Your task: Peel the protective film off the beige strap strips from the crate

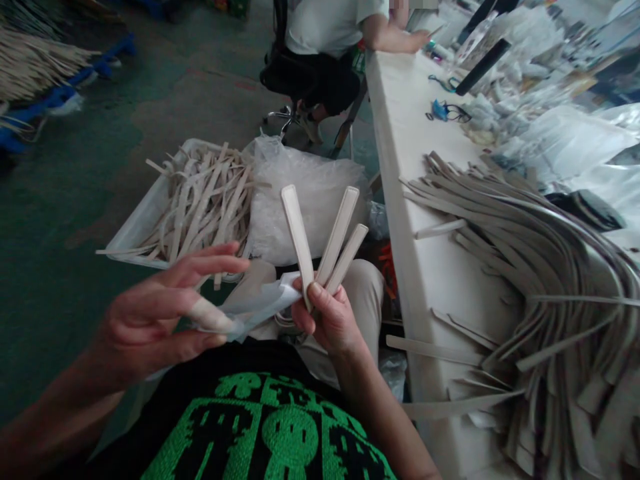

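My right hand (334, 319) grips three beige straps with stitched edges and rounded ends, fanned upward over my lap: the left strap (298, 237), the middle strap (338, 235) and the shorter right strap (349, 259). Between thumb and forefinger, my left hand (150, 317) pinches a thin translucent plastic film (265, 308); the other fingers are spread. Some pale wrapping covers that forefinger. The film stretches across to the right hand, where its far end disappears behind the fingers and straps.
A white bin (133, 217) heaped with straps (210, 200) stands by a stuffed plastic bag (303, 193). On the right, a white-covered table (400, 127) carries a large strap pile (545, 280) and plastic wrapping (565, 147). Beyond, a person (325, 30) sits on a wheeled chair.
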A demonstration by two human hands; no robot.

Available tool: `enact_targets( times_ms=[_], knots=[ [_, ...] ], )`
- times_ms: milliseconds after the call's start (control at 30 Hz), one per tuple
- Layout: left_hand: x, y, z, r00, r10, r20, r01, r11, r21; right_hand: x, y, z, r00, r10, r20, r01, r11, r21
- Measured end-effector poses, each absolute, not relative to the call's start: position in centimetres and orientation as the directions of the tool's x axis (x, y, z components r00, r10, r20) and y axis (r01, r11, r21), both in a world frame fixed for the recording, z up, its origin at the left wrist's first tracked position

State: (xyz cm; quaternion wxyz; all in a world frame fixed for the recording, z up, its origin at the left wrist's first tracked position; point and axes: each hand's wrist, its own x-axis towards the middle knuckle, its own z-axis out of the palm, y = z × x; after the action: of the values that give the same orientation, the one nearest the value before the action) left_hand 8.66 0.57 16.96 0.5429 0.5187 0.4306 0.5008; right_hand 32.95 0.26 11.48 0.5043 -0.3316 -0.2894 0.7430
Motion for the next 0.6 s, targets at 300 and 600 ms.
enact_targets(
  times_ms=[300,600],
  knots=[
    [10.5,1.8,14.1,0.307,0.937,-0.166,0.077,0.149,0.986,32.6,0.8,9.3,-0.236,0.944,-0.230,-0.367,-0.305,-0.879],
    [9.2,2.0,14.8,0.213,0.968,-0.134,-0.132,0.165,0.977,32.9,2.0,7.4,-0.127,0.934,-0.334,-0.450,-0.354,-0.820]
  ],
)
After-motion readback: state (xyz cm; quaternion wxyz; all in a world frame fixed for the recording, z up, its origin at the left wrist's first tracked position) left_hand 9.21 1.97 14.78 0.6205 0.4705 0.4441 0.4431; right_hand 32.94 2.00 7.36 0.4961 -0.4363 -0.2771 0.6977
